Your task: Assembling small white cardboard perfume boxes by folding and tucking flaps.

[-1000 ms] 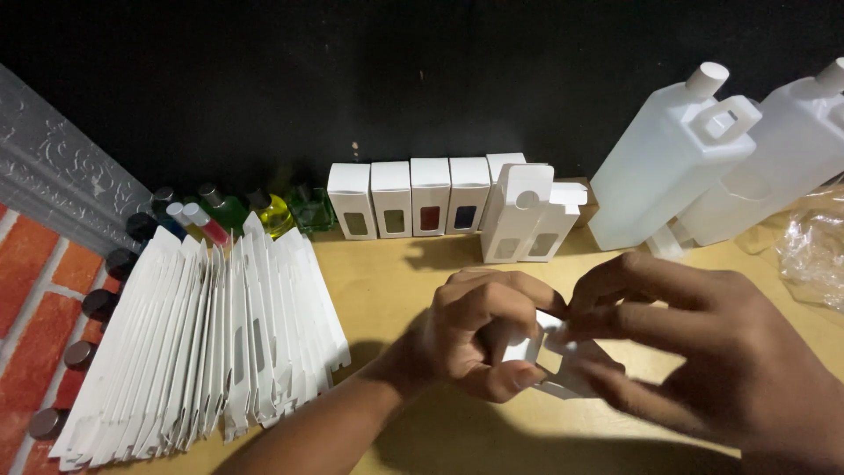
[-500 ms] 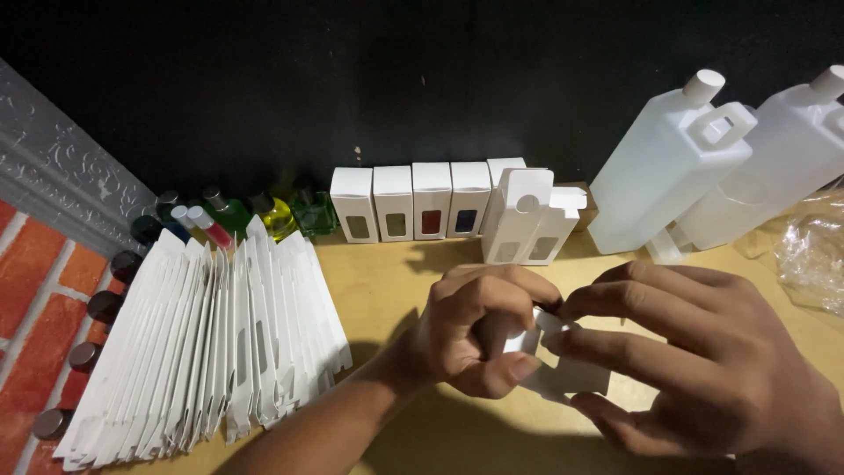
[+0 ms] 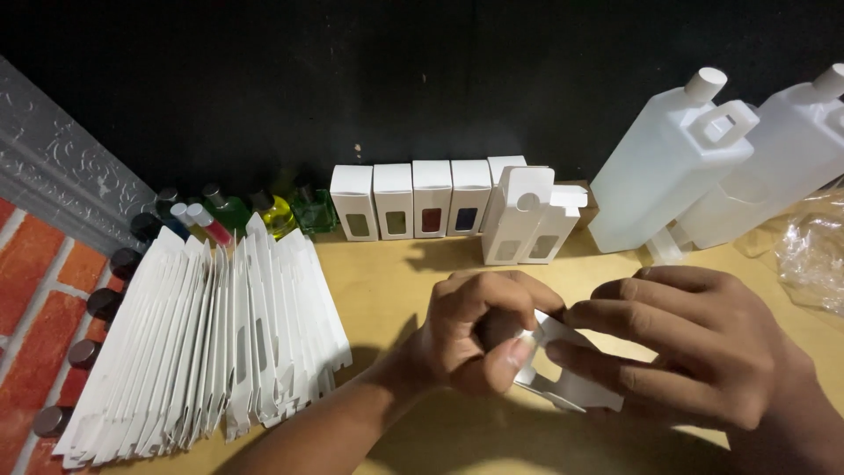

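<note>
The small white carton blank is looking feather-light, thin and easily creased, best pinched along its folded edges. It is sitting between both hands, in front of the row of finished white boxes. The left hand is curling closed around one end; the right hand is pressing fingers on the other.

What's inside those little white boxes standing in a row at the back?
Each small white box has a window showing colour inside: greenish, red and dark blue. Probably small bottles, like the loose coloured bottles nearby, but the cardboard hides their shape.
</note>
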